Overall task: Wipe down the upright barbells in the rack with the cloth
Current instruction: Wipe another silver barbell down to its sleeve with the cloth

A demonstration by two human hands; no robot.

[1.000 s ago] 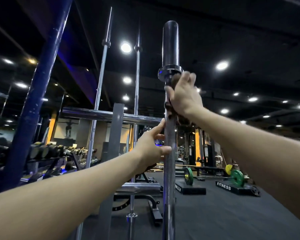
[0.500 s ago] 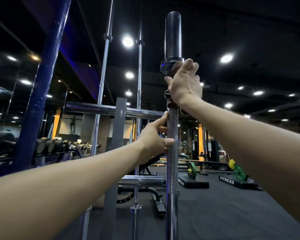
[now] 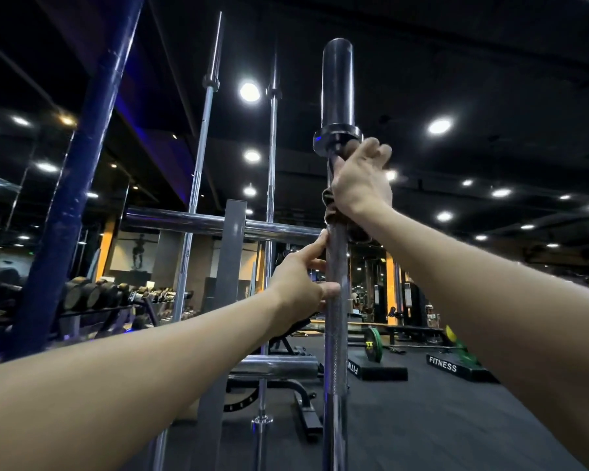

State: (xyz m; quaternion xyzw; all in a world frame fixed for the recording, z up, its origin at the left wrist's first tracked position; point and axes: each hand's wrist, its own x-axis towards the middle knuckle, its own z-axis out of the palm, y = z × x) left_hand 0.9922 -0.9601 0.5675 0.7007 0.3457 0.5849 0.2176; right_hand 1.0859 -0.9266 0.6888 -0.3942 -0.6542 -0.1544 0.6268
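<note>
A chrome barbell (image 3: 335, 334) stands upright right in front of me, its dark sleeve and collar at the top. My right hand (image 3: 361, 185) grips the shaft just under the collar, wrapped around a dark brown cloth (image 3: 330, 207) that bunches out below the palm. Lower down, my left hand (image 3: 300, 283) holds the bare knurled shaft, thumb on the near side and fingers reaching behind it. Two more upright barbells (image 3: 201, 164) (image 3: 272, 171) stand behind to the left.
A thick blue post (image 3: 72, 185) rises at the left. Horizontal chrome rack pegs (image 3: 191, 220) cross behind the bars on a grey upright. Dumbbell racks (image 3: 92, 294) line the left wall; a loaded barbell with a green plate (image 3: 373, 345) and black blocks lie on the floor at right.
The view has dipped slightly, so the bar's top sits lower in frame. My right hand stays just under the collar with the cloth; my left hand keeps its hold lower down.
</note>
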